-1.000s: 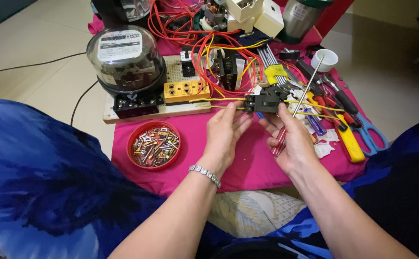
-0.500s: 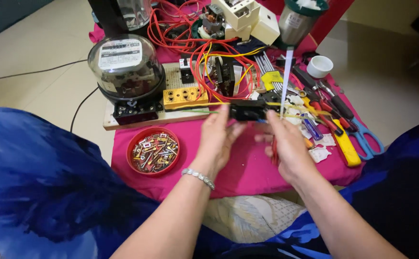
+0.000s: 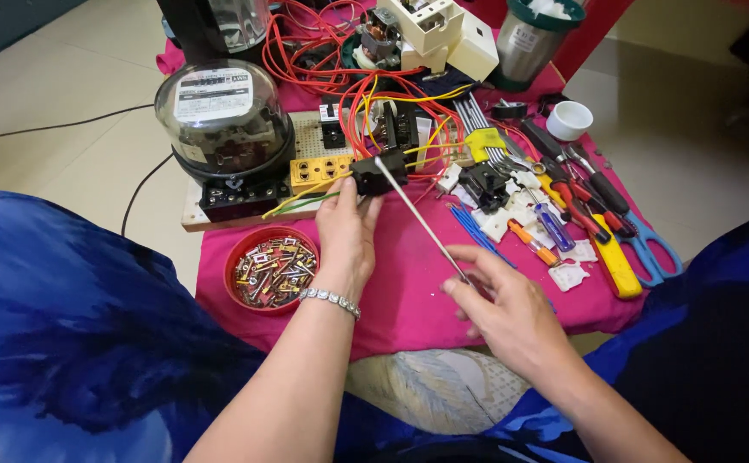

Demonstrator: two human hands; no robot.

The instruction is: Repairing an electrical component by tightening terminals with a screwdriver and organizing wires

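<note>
Domed electricity meter (image 3: 223, 120), red bowl of screws (image 3: 272, 268), blue-handled scissors (image 3: 649, 247)

Left hand (image 3: 346, 238) gripping black switch block (image 3: 378, 171), right hand (image 3: 512, 310) pinching screwdriver (image 3: 420, 219) against it.

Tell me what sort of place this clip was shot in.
Likely a home or training bench for electrical wiring: an electricity meter, red wires, hand tools, and a left hand holding a black component.

Pale beige floor tiles (image 3: 66, 69) with thin grout lines spread around a low desk covered by a bright pink cloth (image 3: 409, 283). A black cable (image 3: 49, 130) trails across the tiles at the left. A red upright panel (image 3: 593, 34) rises behind the desk. Soft, even daylight fills the room, with faint shadows.
</note>
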